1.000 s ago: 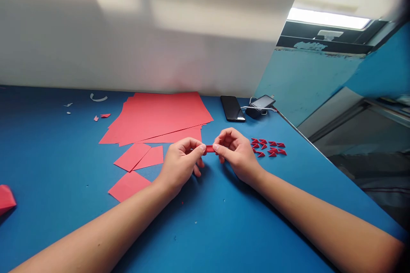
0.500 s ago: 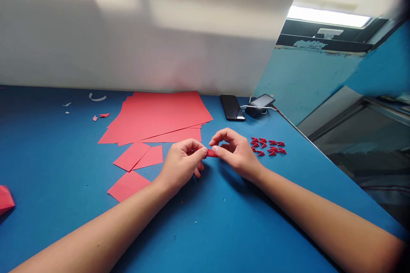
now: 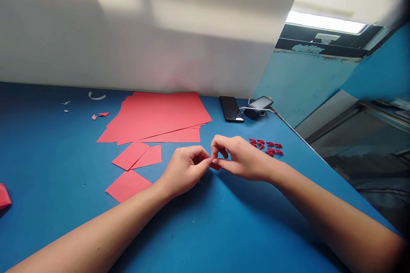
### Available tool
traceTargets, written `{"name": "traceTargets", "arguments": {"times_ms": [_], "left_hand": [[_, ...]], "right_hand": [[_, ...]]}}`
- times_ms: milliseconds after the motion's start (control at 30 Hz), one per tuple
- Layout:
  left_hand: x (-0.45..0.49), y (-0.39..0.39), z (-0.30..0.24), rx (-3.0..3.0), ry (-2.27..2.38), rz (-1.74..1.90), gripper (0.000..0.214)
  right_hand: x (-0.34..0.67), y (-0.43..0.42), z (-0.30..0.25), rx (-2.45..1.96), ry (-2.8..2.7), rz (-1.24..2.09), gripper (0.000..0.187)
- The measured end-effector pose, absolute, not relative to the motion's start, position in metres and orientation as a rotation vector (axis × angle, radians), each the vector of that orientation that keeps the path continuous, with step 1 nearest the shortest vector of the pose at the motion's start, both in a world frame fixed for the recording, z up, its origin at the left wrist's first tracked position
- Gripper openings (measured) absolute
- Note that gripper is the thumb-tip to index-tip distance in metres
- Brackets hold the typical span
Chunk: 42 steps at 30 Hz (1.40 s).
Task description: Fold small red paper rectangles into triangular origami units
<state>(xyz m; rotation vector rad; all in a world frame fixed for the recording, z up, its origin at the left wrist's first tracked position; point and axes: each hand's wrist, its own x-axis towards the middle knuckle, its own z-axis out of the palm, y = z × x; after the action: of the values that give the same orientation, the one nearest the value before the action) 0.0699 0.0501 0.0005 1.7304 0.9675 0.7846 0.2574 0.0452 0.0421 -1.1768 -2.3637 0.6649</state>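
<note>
Between my two hands is a small folded piece of red paper [image 3: 215,166], mostly covered by fingertips. My left hand [image 3: 188,168] pinches its left end between thumb and forefinger. From the other side, the thumb and forefinger of my right hand [image 3: 235,158] close on the same piece. Just beyond my right hand lie several small folded red paper triangles [image 3: 270,150], set out in rows. Left of my left hand are a few red paper rectangles [image 3: 131,156], two of them overlapping and one [image 3: 128,185] partly behind my left forearm.
A stack of large red sheets [image 3: 160,115] lies at the back of the blue table [image 3: 198,239]. A black phone [image 3: 231,108] and a second device with a white cable [image 3: 261,103] are at the back right. Paper scraps [image 3: 97,96] lie back left; a white board [image 3: 192,51] stands behind.
My right hand has turned, its fingertips curling down over the folded paper and meeting those of my left hand. The paper now shows lower and less of it is visible.
</note>
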Motion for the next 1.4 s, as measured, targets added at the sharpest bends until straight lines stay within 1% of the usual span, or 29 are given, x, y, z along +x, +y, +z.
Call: {"name": "traceTargets", "arguments": {"times_ms": [133,333,500,633,833,967,1133,1233,1400], "left_hand": [[0.07,0.05,0.004,1.628,0.919,0.791,0.024],[0.07,0.051,0.008,1.456,0.914,0.83,0.031],[0.07,0.052,0.008,1.374,0.947,0.846,0.031],[0.069,0.055,0.006,1.297,0.879,0.849,0.027],[0.065,0.059,-0.001,1.274,0.835,0.837,0.027],[0.065,0.059,-0.003,1.292,0.817,0.825,0.027],[0.063,0.059,0.0,1.301,0.798,0.786,0.027],[0.062,0.059,0.002,1.303,0.775,0.772,0.027],[0.062,0.06,0.002,1.309,0.749,0.764,0.025]], "right_hand": [[0.259,0.047,0.038,-1.138,-2.224,0.837,0.01],[0.247,0.049,0.025,-1.062,-1.631,1.233,0.029],[0.238,0.048,0.019,-1.004,-1.359,1.384,0.036],[0.238,0.047,0.017,-0.994,-1.25,1.47,0.034],[0.24,0.047,0.017,-1.016,-1.259,1.451,0.022],[0.24,0.047,0.018,-1.008,-1.291,1.425,0.026],[0.242,0.048,0.018,-0.983,-1.299,1.431,0.025],[0.243,0.048,0.018,-0.928,-1.284,1.491,0.027],[0.245,0.05,0.018,-0.86,-1.21,1.607,0.022]]}}
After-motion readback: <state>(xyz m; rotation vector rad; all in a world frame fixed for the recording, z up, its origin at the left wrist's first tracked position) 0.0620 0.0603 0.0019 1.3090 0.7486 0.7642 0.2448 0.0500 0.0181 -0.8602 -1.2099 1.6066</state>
